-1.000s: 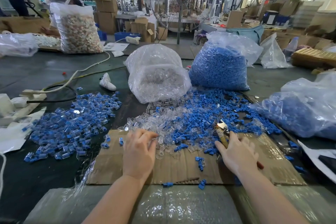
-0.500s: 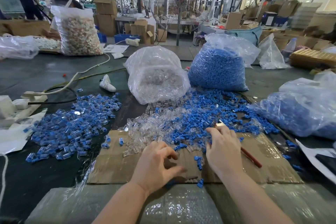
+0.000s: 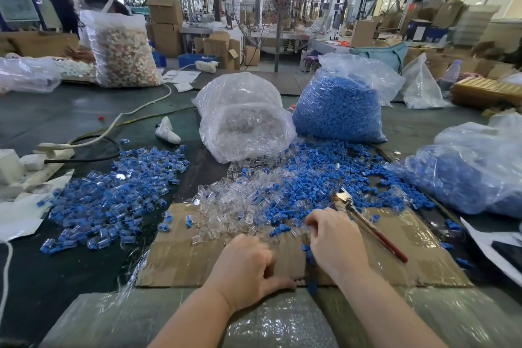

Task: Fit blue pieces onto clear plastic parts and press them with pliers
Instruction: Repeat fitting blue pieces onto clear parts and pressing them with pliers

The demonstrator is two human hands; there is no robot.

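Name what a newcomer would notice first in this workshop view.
Loose blue pieces and clear plastic parts spill across the table's centre, before two bulging bags behind them. Finished pieces heap up at left. Nearest, the left hand and right hand work on cardboard, beside red-handled pliers.

A dark green bench (image 3: pixel 70 116) carries everything here. A flattened sheet of cardboard (image 3: pixel 418 257) lies at its near middle, taped down under clear film, with bubble wrap (image 3: pixel 282 325) along the near edge. Loose clear plastic parts (image 3: pixel 226 206) and blue pieces (image 3: pixel 316 172) spill across the bench and onto the cardboard's far edge. Red-handled pliers (image 3: pixel 370 226) lie on the cardboard to the right. A heap of assembled blue-and-clear parts (image 3: pixel 113 195) sits left. Behind stand a bag of clear parts (image 3: pixel 243 116) and a bag of blue pieces (image 3: pixel 339 110); another blue-filled bag (image 3: pixel 474 169) lies right. A white cable (image 3: pixel 135 110) runs across the left.
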